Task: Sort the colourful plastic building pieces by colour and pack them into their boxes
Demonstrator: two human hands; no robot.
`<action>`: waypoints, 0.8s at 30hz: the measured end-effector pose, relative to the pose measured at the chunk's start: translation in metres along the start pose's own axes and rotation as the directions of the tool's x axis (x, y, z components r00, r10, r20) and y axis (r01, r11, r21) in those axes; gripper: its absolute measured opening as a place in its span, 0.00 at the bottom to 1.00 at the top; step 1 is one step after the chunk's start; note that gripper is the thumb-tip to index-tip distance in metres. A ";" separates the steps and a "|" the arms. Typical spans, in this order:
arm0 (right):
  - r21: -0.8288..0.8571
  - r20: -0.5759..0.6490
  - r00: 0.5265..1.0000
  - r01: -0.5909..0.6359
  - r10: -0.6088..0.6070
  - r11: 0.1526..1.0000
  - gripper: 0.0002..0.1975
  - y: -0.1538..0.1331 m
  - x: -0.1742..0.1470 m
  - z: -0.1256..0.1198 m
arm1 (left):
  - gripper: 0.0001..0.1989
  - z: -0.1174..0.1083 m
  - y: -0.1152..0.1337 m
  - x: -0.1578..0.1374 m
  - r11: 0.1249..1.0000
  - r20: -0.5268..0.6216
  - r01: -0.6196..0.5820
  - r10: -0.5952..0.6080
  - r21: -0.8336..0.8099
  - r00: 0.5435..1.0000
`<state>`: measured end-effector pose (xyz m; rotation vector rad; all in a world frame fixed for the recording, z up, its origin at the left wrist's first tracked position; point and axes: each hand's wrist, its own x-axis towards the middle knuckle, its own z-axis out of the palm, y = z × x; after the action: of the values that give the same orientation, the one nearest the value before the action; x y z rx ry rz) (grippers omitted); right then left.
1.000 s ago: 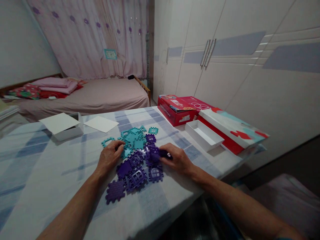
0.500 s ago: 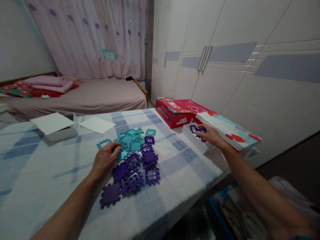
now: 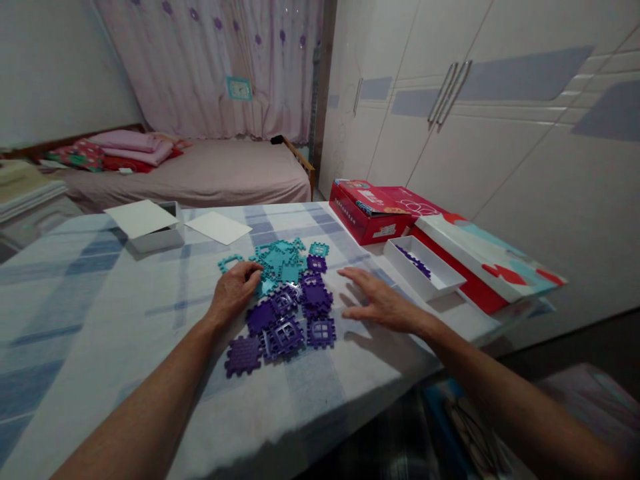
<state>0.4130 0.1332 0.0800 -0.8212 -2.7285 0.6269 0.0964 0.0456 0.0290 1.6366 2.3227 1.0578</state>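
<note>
Turquoise interlocking plastic tiles lie in a heap on the table, with purple interlocking plastic tiles piled along their near side. My left hand rests at the left edge of the turquoise heap, fingers curled in; what they hold, if anything, is hidden. To the right of the purple tiles hovers my right hand, open, its fingers spread with nothing between them. Purple tiles stand inside the open white box beyond that hand. One turquoise frame tile lies just behind my left hand.
A red box and a large white-and-red lid sit at the table's right side. Toward the far left stand a second white box and a white card. The checked tablecloth hangs over the near edge.
My right hand has let go of the purple tiles, leaving them in the white box, and moved left toward the pile. My left hand stays by the turquoise tiles. The view has shifted.
</note>
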 end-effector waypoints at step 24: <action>0.121 -0.211 0.967 -0.117 0.141 0.986 0.23 -0.020 0.027 0.014 | 0.19 -0.001 0.004 -0.001 0.999 0.009 0.025 -0.024 -0.023 1.000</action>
<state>0.3771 0.1285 0.0794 -0.9851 -2.4370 0.6601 0.0992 0.0452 0.0319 1.5972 2.3095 1.0664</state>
